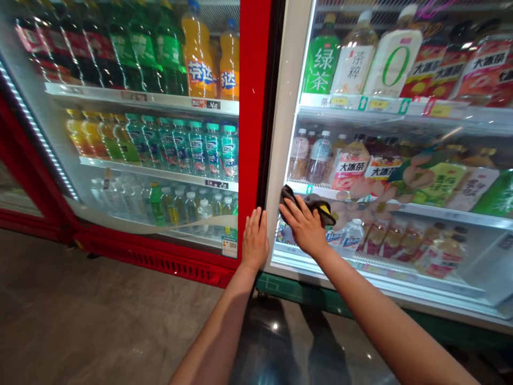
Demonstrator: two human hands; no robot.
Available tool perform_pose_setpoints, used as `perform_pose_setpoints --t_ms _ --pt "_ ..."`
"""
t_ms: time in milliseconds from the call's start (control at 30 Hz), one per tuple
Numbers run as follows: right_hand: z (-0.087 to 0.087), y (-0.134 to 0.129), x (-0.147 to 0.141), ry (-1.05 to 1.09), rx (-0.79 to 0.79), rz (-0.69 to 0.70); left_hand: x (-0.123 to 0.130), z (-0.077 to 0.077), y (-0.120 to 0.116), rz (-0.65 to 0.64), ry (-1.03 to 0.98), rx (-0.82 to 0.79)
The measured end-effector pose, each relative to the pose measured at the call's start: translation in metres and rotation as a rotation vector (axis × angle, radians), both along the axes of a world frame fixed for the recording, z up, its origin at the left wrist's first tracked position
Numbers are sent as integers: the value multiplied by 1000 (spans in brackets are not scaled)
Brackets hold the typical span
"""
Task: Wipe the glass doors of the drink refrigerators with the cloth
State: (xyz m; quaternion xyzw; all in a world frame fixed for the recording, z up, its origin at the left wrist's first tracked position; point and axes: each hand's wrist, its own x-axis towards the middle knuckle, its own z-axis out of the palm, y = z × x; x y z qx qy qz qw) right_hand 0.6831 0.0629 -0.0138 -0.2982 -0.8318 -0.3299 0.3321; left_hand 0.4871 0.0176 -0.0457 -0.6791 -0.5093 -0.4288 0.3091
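Note:
My left hand (254, 240) lies flat against the red frame (253, 133) between the two glass cooler doors, holding nothing. My right hand (304, 225) presses a dark cloth (320, 208) against the glass door (385, 267) of the right-hand cooler. The cloth bunches under my fingers, with a yellow patch showing at its edge. Behind that glass stand rows of bottled drinks, partly hidden by my right hand and by a large printed picture of a hand on the door.
The left-hand cooler (152, 139) holds orange, green and teal bottles and bottled water on white shelves. A red vented base (160, 262) runs below it, and a green base (304, 299) runs below the right-hand cooler. A polished grey floor (80, 305) lies in front.

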Motion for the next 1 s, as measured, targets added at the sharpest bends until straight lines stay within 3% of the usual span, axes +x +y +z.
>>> perform_pose_setpoints --t_ms 67,133,200,267,333,433,533,633,733,800,867,933,1000 --pt "-9 -8 9 124 -61 -109 4 0 1 -9 27 -4" --pt "-33 -17 14 151 -88 -141 7 0 2 -7 36 -2" --pt "-59 -21 12 27 -95 -79 9 -3 4 5 24 0" --pt "-72 -20 6 -83 -78 -11 11 -6 5 20 2 -2" --pt "-69 -15 4 -98 -70 10 13 -10 7 28 -4 -6" --pt "-60 -8 16 45 -97 -70 17 -17 8 13 42 -26" --pt "-76 -11 37 164 -118 -167 21 -25 9 -19 123 -86" --pt "-94 -19 48 74 -140 -130 26 -31 10 -65 197 -133" --pt "-74 -19 50 24 -167 -88 33 -32 13 -103 214 -123" --pt "-51 -15 58 135 -150 -155 40 -31 16 -116 197 -97" --pt "-38 -11 72 244 -125 -220 46 -29 19 -126 175 -80" --pt "-44 -10 87 295 -100 -248 54 -28 23 -142 165 -76" --pt "-61 -13 97 270 -85 -242 63 -26 27 -156 161 -75"
